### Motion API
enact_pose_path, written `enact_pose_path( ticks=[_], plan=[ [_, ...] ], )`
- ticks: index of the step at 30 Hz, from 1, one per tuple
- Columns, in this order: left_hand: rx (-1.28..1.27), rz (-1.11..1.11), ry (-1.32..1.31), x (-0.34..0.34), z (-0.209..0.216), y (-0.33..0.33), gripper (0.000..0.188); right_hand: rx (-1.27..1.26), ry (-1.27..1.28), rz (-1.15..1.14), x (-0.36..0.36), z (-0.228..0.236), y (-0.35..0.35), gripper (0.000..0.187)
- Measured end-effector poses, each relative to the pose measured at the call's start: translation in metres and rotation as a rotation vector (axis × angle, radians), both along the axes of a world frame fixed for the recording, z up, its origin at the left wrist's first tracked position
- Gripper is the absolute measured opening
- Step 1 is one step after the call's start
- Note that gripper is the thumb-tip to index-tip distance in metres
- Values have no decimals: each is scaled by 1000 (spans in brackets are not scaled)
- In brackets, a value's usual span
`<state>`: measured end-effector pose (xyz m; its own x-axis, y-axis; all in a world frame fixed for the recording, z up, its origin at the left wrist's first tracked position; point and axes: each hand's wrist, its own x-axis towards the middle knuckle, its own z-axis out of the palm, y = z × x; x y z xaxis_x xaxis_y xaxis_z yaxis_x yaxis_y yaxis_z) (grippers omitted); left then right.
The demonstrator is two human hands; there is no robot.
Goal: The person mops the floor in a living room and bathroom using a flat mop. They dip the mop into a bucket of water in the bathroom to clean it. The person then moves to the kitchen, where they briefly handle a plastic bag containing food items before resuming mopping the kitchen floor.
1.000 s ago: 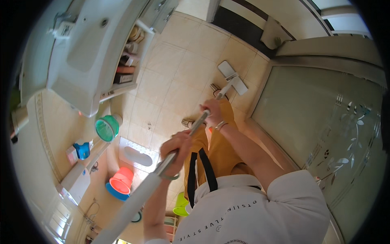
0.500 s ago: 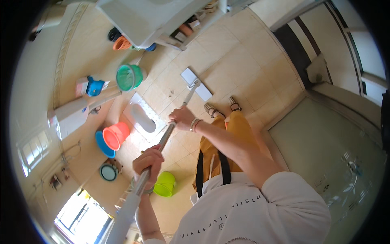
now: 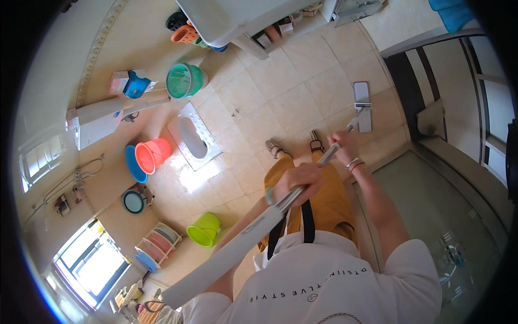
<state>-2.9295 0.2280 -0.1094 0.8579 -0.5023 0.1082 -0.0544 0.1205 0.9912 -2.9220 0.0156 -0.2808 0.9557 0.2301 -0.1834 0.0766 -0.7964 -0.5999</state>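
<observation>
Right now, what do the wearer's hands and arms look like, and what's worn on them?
The left hand, gloveless, has a pale green bangle at the wrist. The right hand, also gloveless, has a pale bracelet and a thin red band. Short white sleeves leave the forearms bare.

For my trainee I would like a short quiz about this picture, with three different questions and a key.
1. True or false: the left hand and the right hand both grip the pole.
2. Fill in the colour: beside the blue basin is a ____ bucket.
3. Which hand is nearer the mop head? A) left; B) right.

Key: 1. True. 2. Red, leaning to orange. 3. B.
</observation>
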Motion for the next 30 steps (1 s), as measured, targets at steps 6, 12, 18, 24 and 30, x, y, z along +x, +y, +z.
enact_pose_path(
  ticks=[6,12,18,24,30],
  plan=[
    [10,109,192,31,-8,8,14,40,-111,-58,23,-41,0,15],
    [166,272,138,-3,32,156,13,289,-34,101,18,-16,169,9],
    [374,386,173,-27,103,291,26,545,-44,172,4,-2,368,12],
    [466,444,133,-47,122,325,26,707,130,340,-9,7,451,9],
    [418,326,75,-34,113,299,22,653,120,398,5,21,388,7]
  ],
)
